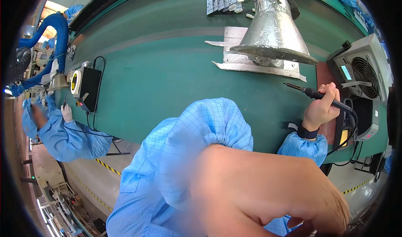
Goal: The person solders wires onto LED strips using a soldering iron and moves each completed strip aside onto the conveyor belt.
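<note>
A soldering iron (312, 93) is gripped by the curled right hand (321, 108) above the right side of the worktop (163, 78). The left hand (268, 186) is raised near; its opening and hold cannot be told.

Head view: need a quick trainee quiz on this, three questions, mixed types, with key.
1. Multiple choice: which of the wearer's hands grips the soldering iron?
A) Left
B) Right
C) Both

2. True or false: the grey fan unit stands to the right of the foil-covered funnel.

3. Fill in the blank: the bench surface is ____ in colour.

Key:
1. B, the right hand.
2. True.
3. Green.
</note>
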